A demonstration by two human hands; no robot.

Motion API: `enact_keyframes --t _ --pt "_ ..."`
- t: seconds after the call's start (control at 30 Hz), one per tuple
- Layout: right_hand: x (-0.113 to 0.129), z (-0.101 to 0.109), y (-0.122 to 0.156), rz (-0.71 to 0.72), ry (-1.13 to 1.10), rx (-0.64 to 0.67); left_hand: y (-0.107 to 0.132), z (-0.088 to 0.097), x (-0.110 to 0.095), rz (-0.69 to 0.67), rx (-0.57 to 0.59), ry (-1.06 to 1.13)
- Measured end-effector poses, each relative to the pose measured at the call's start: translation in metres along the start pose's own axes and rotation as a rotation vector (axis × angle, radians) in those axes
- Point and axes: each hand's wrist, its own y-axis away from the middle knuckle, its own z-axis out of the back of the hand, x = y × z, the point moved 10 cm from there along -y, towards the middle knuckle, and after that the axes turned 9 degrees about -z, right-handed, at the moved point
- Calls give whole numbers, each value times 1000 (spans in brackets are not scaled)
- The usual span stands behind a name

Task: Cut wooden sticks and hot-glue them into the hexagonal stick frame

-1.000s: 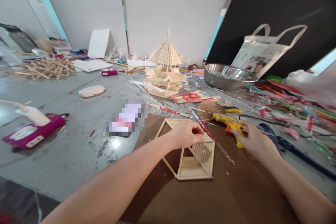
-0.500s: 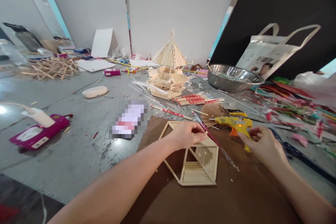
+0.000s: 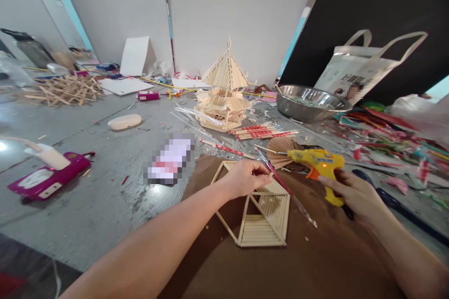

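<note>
Over the far side of a hexagonal wooden stick frame (image 3: 264, 231), my left hand (image 3: 247, 178) is closed in a pinch, with a pale stick end just showing at the fingertips. Rows of sticks fill some of the frame's triangular sections; others are open. The hand and wrist cover part of it. My right hand (image 3: 358, 196) is closed around the handle of a yellow glue gun (image 3: 328, 166), its nozzle pointing left and an orange light glowing on its side. The frame lies flat on a brown sheet (image 3: 266, 273). A clear-and-red plastic sleeve (image 3: 291, 196) lies beside the frame.
A stick-built pavilion model (image 3: 226, 88) stands behind, near red-banded stick bundles (image 3: 263, 131). A phone (image 3: 170, 159) and a magenta power strip (image 3: 52, 175) lie left. At right are a metal basin (image 3: 312, 105), scraps (image 3: 403, 149) and a dark-handled tool (image 3: 410, 212).
My right hand has closed more firmly on the glue gun, which has shifted slightly right and nearer. The left hand stays at the frame, almost unmoved.
</note>
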Motion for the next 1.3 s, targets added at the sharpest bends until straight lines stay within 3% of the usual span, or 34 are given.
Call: enact_keyframes --t 0.1,0.27,0.53,0.83,1.3 --pt "-8 -10 3 -83 -91 128 0 -1 4 4 -1 -1" --pt "-16 -19 8 -143 -90 232 -1 -1 7 -4 4 -20" --pt "-9 -35 19 -115 -113 428 -1 3 1 4 1 -93" --pt "-12 -37 19 -139 -199 445 -3 1 8 21 6 -76" --pt "-6 -44 27 -65 -112 524 -3 -1 6 -18 21 -50"
